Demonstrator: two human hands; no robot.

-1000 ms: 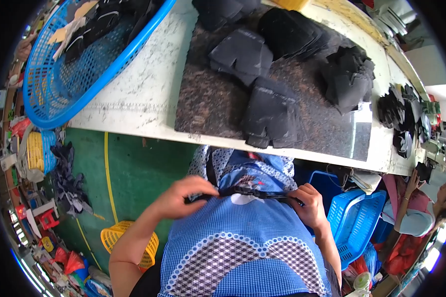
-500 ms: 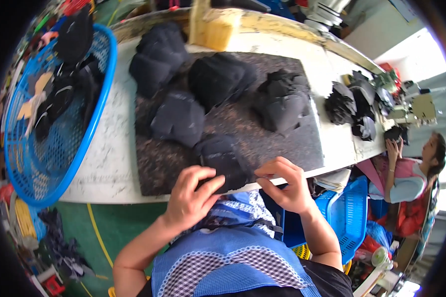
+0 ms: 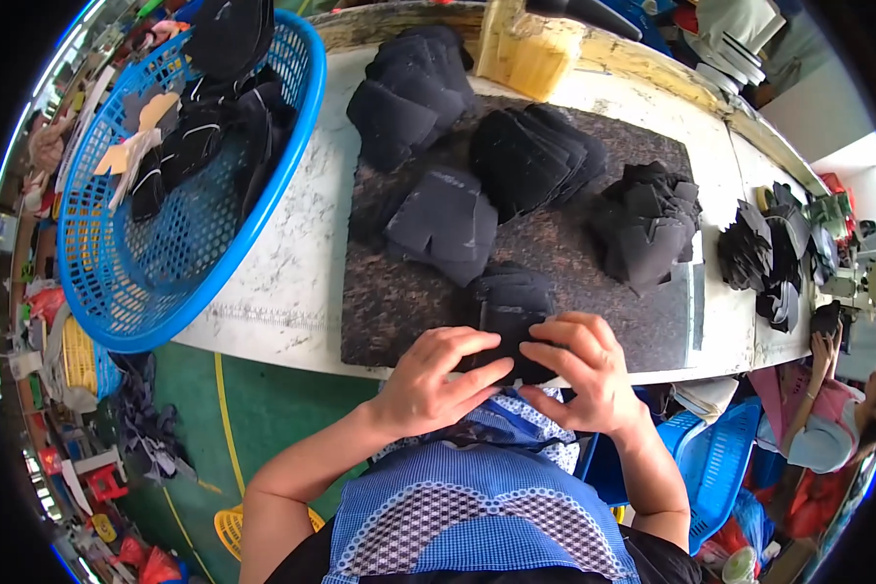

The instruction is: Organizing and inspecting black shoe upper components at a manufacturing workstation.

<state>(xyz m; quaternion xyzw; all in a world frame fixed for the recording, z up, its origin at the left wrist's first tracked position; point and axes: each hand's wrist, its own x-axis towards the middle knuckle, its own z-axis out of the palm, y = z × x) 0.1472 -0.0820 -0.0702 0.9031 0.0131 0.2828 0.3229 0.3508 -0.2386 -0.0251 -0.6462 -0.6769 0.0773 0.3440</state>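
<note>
Just in front of me, at the near edge of a dark speckled board [image 3: 613, 331], lies a small stack of black fabric pieces [image 3: 518, 297]. My left hand [image 3: 436, 378] has its fingers and thumb closed on the stack's near left part. From the other side my right hand [image 3: 586, 375] grips the near right part, fingers bent over it and thumb lower down. The fingers hide the near end of the stack. Beyond it sit a flat black stack [image 3: 443, 224], a fanned black pile [image 3: 530, 161] and a looser dark pile [image 3: 649, 224].
Another black pile [image 3: 409, 97] overlaps the board's far left corner. A blue plastic basket [image 3: 307, 127] with black pieces stands left on the white table [image 3: 253, 326]. A yellowish block [image 3: 530, 49] is at the back. Right are more black pieces [image 3: 747, 248], a blue crate [image 3: 715, 462] and a person [image 3: 822, 419].
My right hand has come in from the stack's right edge, nearer my left hand, and its fingers now lie over the pieces. The whole view has shifted, so the table appears farther right.
</note>
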